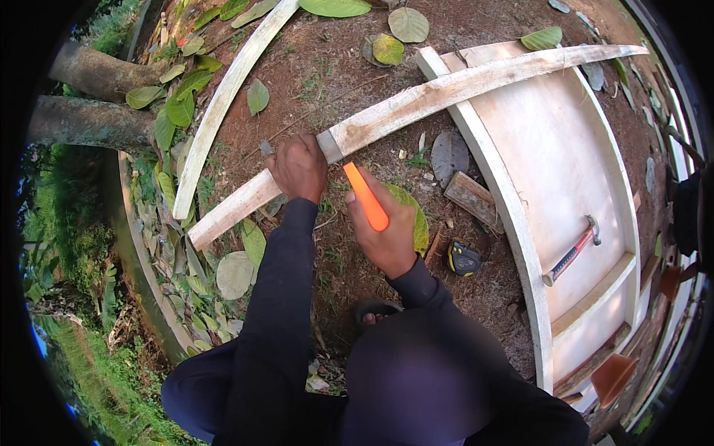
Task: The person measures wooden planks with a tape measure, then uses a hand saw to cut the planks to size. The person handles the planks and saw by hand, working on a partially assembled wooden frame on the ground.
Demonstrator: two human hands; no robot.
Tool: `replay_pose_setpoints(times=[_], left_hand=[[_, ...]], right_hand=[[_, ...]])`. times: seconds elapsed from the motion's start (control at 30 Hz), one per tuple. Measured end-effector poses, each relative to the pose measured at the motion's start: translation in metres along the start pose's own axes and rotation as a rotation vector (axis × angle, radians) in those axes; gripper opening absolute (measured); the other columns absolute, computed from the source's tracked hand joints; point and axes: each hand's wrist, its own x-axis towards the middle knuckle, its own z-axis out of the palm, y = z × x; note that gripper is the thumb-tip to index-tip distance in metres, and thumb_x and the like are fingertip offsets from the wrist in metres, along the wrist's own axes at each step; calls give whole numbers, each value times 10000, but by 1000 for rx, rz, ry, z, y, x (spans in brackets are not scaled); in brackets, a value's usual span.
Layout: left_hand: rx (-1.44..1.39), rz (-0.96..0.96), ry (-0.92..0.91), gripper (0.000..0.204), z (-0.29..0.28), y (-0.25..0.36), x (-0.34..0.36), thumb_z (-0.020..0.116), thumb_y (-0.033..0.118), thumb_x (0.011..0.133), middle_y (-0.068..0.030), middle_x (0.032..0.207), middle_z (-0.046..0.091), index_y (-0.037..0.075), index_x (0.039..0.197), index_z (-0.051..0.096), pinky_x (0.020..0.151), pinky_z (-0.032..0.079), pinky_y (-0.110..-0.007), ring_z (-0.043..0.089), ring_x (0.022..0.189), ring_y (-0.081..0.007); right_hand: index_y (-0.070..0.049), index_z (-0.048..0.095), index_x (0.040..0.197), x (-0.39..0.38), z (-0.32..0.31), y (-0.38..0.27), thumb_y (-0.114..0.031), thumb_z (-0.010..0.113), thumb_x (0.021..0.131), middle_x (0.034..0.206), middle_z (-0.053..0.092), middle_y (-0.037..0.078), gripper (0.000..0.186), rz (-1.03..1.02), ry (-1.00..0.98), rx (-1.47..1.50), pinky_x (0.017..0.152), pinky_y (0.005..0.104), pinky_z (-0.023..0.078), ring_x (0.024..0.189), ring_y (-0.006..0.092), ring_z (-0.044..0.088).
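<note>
Head view: left hand (299, 167) grips long pale wooden plank (405, 113) running 9 to 2 o'clock, right hand (388, 232) closed round orange-handled tool (366, 197), seemingly cutting; next stroke likely needs firm pinning.

Beam (416, 106) runs diagonally, near left to far right, its right part crossing over the frame (513, 215). Left hand (300, 167) over the beam, left of the tool (364, 197); right hand (387, 230) around the tool's handle, on the beam's near side. Plank (227, 111) beyond the beam's left end. Trunks (97, 119) left of plank. Tape (463, 259) on the ground (483, 312), between right hand and frame. Offcut (474, 201) just beyond tape, left of frame. Hammer (573, 250) inside frame, right of tape.
</note>
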Motion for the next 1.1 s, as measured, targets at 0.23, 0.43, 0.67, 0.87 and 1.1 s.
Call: replay_pose_setpoints(times=[0.23, 0.43, 0.67, 0.87, 1.1], left_hand=[[-77, -72, 23, 419, -4, -4, 6, 484, 292, 1004, -210, 858, 697, 12, 775, 696, 833, 396, -518, 642, 860, -405], [9, 15, 40, 343, 5, 1, -2, 523, 262, 979, -123, 801, 689, 72, 729, 662, 811, 388, -468, 634, 872, -325], [-24, -31, 111, 397, 3, -9, 2, 498, 288, 1000, -158, 789, 685, 56, 734, 680, 809, 389, -488, 632, 845, -353], [-72, -5, 109, 394, 8, -1, 2, 511, 295, 1000, -176, 790, 679, 46, 754, 692, 807, 390, -493, 629, 827, -378], [-85, -45, 83, 400, 1, -10, 4, 507, 294, 1007, -188, 792, 681, 41, 756, 691, 824, 391, -484, 632, 830, -373]], right_hand=[[36, 601, 1394, -114, -64, 14, -115, 686, 960, 1145, 753, 218, 467, -29, -82, -77, 861, 343, 605, 978, 268, 778], [-1, 614, 1382, -20, -2, 2, -146, 696, 950, 881, 746, 206, 463, -22, 18, -45, 647, 354, 574, 705, 264, 766], [30, 619, 1375, -97, -51, 19, -134, 697, 949, 1007, 774, 197, 463, -32, -62, -41, 772, 334, 607, 864, 257, 791], [30, 622, 1359, -58, -29, 10, -133, 699, 954, 916, 762, 192, 443, 11, -8, -28, 678, 326, 583, 731, 223, 768], [46, 622, 1357, -85, -32, 25, -120, 714, 938, 1024, 765, 226, 460, -68, 5, -41, 734, 337, 602, 806, 264, 785]])
